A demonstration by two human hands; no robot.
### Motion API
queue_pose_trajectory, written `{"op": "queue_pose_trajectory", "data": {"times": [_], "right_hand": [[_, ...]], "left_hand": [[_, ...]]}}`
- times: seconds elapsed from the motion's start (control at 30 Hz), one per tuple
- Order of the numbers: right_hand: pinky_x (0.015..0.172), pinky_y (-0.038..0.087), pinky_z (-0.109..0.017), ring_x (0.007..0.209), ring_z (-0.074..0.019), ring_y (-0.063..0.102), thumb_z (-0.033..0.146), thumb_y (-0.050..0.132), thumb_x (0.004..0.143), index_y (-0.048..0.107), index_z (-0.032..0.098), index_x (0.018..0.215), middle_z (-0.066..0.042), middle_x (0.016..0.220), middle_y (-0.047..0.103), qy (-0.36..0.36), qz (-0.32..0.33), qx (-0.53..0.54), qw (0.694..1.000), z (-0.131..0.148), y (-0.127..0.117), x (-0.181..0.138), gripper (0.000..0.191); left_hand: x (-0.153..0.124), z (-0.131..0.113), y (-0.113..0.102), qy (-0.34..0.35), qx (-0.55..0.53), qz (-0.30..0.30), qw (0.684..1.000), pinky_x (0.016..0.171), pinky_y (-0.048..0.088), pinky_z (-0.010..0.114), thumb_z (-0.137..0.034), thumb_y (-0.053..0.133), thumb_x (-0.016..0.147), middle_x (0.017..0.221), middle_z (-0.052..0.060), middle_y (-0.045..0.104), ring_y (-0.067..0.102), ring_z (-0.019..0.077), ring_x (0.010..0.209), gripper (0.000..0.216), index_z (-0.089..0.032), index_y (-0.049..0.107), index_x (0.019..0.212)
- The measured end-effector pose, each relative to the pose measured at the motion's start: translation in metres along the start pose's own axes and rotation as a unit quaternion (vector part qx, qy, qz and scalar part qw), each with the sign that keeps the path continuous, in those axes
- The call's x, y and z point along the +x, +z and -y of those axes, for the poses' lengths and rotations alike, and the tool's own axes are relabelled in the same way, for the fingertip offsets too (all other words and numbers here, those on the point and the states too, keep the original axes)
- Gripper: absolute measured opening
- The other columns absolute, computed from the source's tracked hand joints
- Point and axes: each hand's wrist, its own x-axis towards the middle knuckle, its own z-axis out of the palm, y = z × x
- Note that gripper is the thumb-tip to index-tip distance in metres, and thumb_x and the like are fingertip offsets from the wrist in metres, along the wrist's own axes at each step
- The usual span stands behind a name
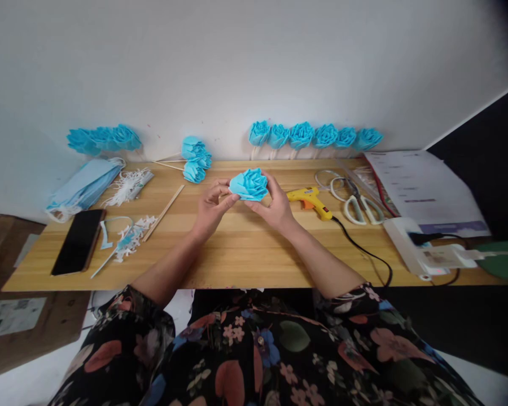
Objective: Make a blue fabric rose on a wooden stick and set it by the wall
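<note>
A blue handmade flower (249,185) with layered petals is held above the middle of the wooden table. My left hand (214,207) grips its left side, fingers and thumb closed on the petals. On the other side my right hand (276,207) curls round the flower's right edge and underside. Whether a stick is under the flower is hidden. Just right of my right hand lies a yellow glue gun (311,200) with an orange trigger and a black cord.
Several blue flowers on sticks (301,135) lean along the wall; others lie behind my hands (195,159). Face masks (87,183), a phone (78,242), white scraps (131,237) and wooden sticks (164,213) lie left. Scissors (358,206), papers (423,186) and a power strip (406,242) are right.
</note>
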Motion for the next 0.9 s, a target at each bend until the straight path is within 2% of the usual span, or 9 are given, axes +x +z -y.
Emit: {"op": "queue_pose_trajectory", "data": {"times": [0.2, 0.33, 0.57, 0.77, 0.9], "right_hand": [[0.121, 0.044, -0.056, 0.144, -0.0337, 0.053, 0.066, 0.078, 0.078, 0.037, 0.030, 0.158, -0.012, 0.153, 0.057, -0.038, 0.025, 0.025, 0.999, 0.014, -0.008, 0.003, 0.097], [0.121, 0.045, -0.057, 0.144, -0.0335, 0.052, 0.070, 0.075, 0.078, 0.033, 0.030, 0.160, -0.013, 0.153, 0.056, -0.036, 0.024, 0.023, 0.999, 0.018, -0.008, 0.003, 0.100], [0.105, 0.058, -0.051, 0.127, -0.0314, 0.064, 0.068, 0.073, 0.082, 0.037, 0.033, 0.158, -0.010, 0.138, 0.065, -0.022, 0.002, 0.021, 1.000, 0.011, -0.004, 0.002, 0.091], [0.102, 0.058, -0.047, 0.110, -0.0259, 0.067, 0.058, 0.073, 0.087, 0.043, 0.034, 0.155, -0.007, 0.126, 0.068, -0.023, -0.022, 0.016, 0.999, 0.006, -0.002, 0.000, 0.078], [0.098, 0.060, -0.047, 0.105, -0.0246, 0.068, 0.054, 0.070, 0.091, 0.049, 0.035, 0.149, -0.006, 0.121, 0.069, -0.035, -0.038, 0.021, 0.998, 0.002, 0.000, -0.002, 0.065]], "left_hand": [[0.000, -0.003, 0.000, 0.013, 0.010, -0.002, 1.000, 0.099, 0.052, 0.037, -0.051, 0.080, 0.085, 0.104, 0.003, 0.070, 0.066, 0.0187, 0.103, 0.032, -0.021, 0.070, 0.078], [0.001, -0.001, 0.001, 0.025, 0.020, 0.011, 0.999, 0.096, 0.052, 0.036, -0.048, 0.081, 0.085, 0.101, 0.003, 0.070, 0.066, 0.0185, 0.100, 0.030, -0.021, 0.071, 0.077], [0.002, 0.009, -0.001, 0.028, 0.034, 0.034, 0.998, 0.094, 0.051, 0.036, -0.050, 0.081, 0.083, 0.100, 0.004, 0.070, 0.066, 0.0190, 0.100, 0.031, -0.021, 0.073, 0.079], [0.003, 0.015, -0.001, 0.043, -0.002, 0.051, 0.998, 0.093, 0.050, 0.033, -0.041, 0.083, 0.084, 0.100, 0.002, 0.070, 0.067, 0.0164, 0.098, 0.021, -0.023, 0.075, 0.079], [0.004, 0.015, 0.000, 0.030, -0.008, 0.053, 0.998, 0.094, 0.050, 0.033, -0.043, 0.085, 0.081, 0.100, 0.002, 0.071, 0.067, 0.0168, 0.098, 0.023, -0.023, 0.075, 0.079]]}}
